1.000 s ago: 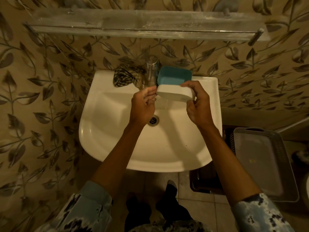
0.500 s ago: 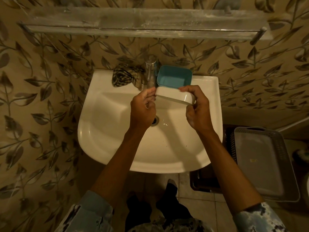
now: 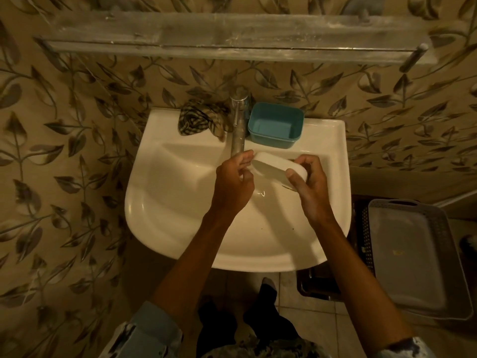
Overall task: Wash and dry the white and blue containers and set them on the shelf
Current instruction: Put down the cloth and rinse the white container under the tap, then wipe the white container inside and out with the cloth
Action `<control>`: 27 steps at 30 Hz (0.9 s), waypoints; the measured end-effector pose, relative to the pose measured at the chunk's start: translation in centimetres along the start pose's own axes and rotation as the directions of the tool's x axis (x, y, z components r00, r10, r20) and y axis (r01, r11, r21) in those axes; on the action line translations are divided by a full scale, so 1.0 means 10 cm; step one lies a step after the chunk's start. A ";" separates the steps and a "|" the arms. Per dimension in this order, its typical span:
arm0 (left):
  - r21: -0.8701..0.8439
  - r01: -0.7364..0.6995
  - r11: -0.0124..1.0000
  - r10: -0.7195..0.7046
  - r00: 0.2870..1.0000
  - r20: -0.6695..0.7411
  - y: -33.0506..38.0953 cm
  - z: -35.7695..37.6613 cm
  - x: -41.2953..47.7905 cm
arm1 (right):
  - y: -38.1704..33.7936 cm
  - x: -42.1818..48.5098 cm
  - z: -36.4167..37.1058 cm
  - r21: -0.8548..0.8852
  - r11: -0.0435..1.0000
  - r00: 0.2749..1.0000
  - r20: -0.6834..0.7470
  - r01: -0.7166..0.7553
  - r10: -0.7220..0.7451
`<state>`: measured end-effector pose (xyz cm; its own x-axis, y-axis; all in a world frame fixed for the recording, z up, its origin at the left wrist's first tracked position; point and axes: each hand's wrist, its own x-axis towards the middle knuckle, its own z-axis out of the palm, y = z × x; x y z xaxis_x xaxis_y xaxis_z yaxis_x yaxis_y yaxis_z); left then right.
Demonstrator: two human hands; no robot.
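Rinsing of the white container (image 3: pixel 280 168) is under way over the sink (image 3: pixel 160 202), with the drying and shelving not yet done.

The white container is gripped at its two ends, by the fingertips of the left hand (image 3: pixel 232 187) and by the thumb and fingers of the right hand (image 3: pixel 309 182), and is held tilted just below the spout of the tap (image 3: pixel 238 125). Whether water is running cannot be told, though a wet glint is seen in the basin beneath the hands. The blue container (image 3: pixel 275 128), a smooth rounded plastic box, is left open side up on the sink ledge just beyond the right hand. A crumpled striped cloth (image 3: pixel 198 120) is seen beyond the left hand, probably kept for drying. The long glass-like shelf (image 3: pixel 232 40), high above both hands, is judged to hold neither container. The sink is glossy white ceramic.
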<state>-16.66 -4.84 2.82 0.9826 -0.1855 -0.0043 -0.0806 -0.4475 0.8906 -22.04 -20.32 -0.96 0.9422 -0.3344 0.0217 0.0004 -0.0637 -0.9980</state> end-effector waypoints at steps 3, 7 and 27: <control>0.034 -0.005 0.999 0.003 0.999 0.054 -0.01 0.01 0.01 | 0.08 -0.02 0.00 0.119 0.971 0.978 0.014 -0.207 0.206; 0.026 0.012 1.000 -0.017 0.979 0.204 -0.09 -0.14 0.17 | 0.20 -0.08 -0.07 0.396 0.762 0.855 0.157 -0.513 0.494; 0.248 0.352 0.903 -0.229 0.880 -0.415 -1.09 -0.84 1.79 | 0.24 -0.18 -0.27 0.740 0.341 0.752 0.324 -0.580 0.574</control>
<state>3.20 4.07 -3.17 0.9530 0.3023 -0.0189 0.2313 -0.6861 0.6897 -24.62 -22.43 -3.21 0.8171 0.0169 -0.5763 -0.2980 0.8680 -0.3971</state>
